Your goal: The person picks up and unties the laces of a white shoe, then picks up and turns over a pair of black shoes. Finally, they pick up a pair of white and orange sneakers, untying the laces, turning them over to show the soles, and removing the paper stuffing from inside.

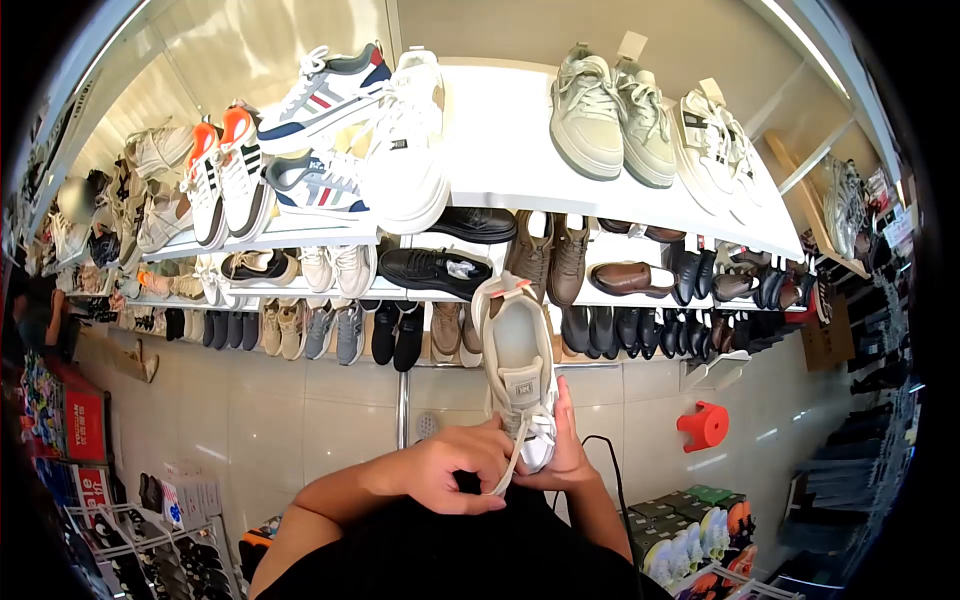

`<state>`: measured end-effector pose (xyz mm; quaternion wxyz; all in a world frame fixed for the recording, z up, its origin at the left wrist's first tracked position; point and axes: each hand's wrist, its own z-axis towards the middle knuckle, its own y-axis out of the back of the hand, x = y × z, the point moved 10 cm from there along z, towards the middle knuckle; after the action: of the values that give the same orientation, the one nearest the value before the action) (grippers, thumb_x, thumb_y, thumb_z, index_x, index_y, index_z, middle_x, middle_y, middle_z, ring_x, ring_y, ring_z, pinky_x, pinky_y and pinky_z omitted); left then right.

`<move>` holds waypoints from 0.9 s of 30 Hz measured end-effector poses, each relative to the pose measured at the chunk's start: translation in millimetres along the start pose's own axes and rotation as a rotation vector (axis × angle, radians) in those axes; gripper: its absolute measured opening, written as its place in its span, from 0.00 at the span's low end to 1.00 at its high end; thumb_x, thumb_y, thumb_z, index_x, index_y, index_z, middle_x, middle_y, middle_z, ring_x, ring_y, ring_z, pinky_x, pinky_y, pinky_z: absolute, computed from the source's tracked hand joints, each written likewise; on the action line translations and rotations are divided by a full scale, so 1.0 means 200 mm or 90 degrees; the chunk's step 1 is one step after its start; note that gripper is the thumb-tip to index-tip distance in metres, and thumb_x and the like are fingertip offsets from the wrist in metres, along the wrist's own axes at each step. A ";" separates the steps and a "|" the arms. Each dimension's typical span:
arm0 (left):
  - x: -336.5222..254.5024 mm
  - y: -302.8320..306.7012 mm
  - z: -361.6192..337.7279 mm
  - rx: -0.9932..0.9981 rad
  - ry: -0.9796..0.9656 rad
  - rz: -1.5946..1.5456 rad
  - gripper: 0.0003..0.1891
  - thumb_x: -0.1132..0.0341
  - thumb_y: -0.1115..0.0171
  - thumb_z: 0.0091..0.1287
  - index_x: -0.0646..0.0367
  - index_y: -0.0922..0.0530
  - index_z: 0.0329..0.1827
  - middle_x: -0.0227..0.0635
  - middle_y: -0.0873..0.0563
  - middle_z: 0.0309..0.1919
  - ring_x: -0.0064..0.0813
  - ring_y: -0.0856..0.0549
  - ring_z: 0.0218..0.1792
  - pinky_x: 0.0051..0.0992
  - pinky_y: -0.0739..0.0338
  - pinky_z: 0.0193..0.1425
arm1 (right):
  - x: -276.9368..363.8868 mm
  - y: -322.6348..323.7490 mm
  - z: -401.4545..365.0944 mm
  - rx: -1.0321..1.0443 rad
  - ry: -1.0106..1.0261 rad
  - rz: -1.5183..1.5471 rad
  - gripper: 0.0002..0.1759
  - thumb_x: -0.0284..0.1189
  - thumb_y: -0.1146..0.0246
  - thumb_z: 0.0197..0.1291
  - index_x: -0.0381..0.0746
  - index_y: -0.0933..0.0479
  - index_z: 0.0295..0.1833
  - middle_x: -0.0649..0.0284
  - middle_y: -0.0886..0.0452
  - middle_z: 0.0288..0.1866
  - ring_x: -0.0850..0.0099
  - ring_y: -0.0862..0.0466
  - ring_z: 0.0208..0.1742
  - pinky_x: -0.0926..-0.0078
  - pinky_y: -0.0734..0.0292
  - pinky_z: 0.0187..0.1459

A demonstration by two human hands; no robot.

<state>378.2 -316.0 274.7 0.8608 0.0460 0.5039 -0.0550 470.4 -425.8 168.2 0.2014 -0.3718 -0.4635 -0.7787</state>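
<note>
A beige and white sneaker (517, 345) is held upright in front of my body, its opening facing me and its toe pointing down. My left hand (462, 468) is at the shoe's left side, with fingers pinched on its loose beige lace (518, 452). My right hand (566, 450) wraps round the shoe's right side near the toe, thumb along the edge. White laces (540, 425) hang near the toe between the hands. Just behind the sneaker are brown shoes (568, 262) and a black shoe (432, 270) on the shelf.
A white top shelf (500, 130) carries a white sneaker (408, 150), green-grey sneakers (587, 115) and others. Lower shelves hold rows of shoes. A red stool (704, 426) stands on the tiled floor at the right. Shoe racks and boxes (665, 515) are at both lower sides.
</note>
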 end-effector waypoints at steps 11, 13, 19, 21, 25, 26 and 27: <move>-0.35 0.67 0.57 -0.208 -0.135 0.246 0.12 0.75 0.24 0.57 0.58 0.24 0.29 0.34 0.17 0.29 0.46 0.12 0.51 0.43 0.22 0.60 | 0.30 0.39 0.92 -0.341 0.205 -0.078 0.70 0.41 0.15 0.38 0.33 0.49 0.82 0.30 0.43 0.81 0.37 0.36 0.81 0.47 0.36 0.77; -0.38 0.80 0.64 -0.273 -0.180 0.507 0.13 0.68 0.19 0.56 0.58 0.19 0.33 0.37 0.15 0.36 0.47 0.15 0.56 0.42 0.23 0.63 | 0.29 0.42 1.07 -0.360 0.205 -0.126 0.66 0.41 0.16 0.39 0.32 0.45 0.81 0.29 0.42 0.81 0.36 0.35 0.80 0.47 0.35 0.76; -0.17 1.15 0.25 -0.527 0.048 0.811 0.36 0.56 0.14 0.51 0.49 0.16 0.66 0.51 0.27 0.75 0.51 0.21 0.68 0.39 0.20 0.65 | 0.18 0.42 1.18 -0.352 0.161 -0.151 0.52 0.37 0.19 0.46 0.30 0.35 0.76 0.32 0.36 0.79 0.41 0.28 0.77 0.54 0.29 0.73; -0.13 1.18 0.22 -0.527 0.027 0.782 0.35 0.56 0.14 0.52 0.49 0.15 0.66 0.53 0.29 0.77 0.50 0.20 0.68 0.39 0.18 0.63 | 0.15 0.41 1.19 -0.353 0.144 -0.145 0.52 0.37 0.19 0.47 0.30 0.35 0.76 0.33 0.37 0.80 0.42 0.27 0.77 0.57 0.27 0.72; -0.09 1.27 0.30 -0.516 0.071 0.783 0.31 0.55 0.16 0.54 0.47 0.14 0.64 0.46 0.28 0.78 0.46 0.16 0.66 0.36 0.17 0.62 | 0.17 0.39 1.35 -0.337 0.098 -0.182 0.52 0.40 0.18 0.48 0.29 0.34 0.75 0.35 0.37 0.81 0.44 0.27 0.77 0.58 0.27 0.72; -0.07 1.33 0.32 -0.516 0.062 0.786 0.31 0.54 0.16 0.55 0.46 0.14 0.64 0.44 0.28 0.78 0.44 0.14 0.63 0.35 0.17 0.61 | 0.13 0.39 1.42 -0.313 0.079 -0.179 0.52 0.41 0.18 0.49 0.29 0.34 0.75 0.35 0.37 0.81 0.44 0.28 0.78 0.59 0.28 0.72; -0.06 1.39 0.34 -0.506 0.073 0.782 0.31 0.54 0.16 0.55 0.46 0.14 0.64 0.45 0.28 0.78 0.42 0.11 0.57 0.35 0.15 0.58 | 0.11 0.40 1.47 -0.299 0.059 -0.195 0.53 0.44 0.20 0.51 0.30 0.35 0.76 0.35 0.37 0.81 0.43 0.30 0.79 0.59 0.29 0.73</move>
<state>471.4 -49.9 324.4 0.6604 0.0074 0.4134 0.6269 625.5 -207.9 317.3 0.0109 -0.2978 -0.3113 -0.9024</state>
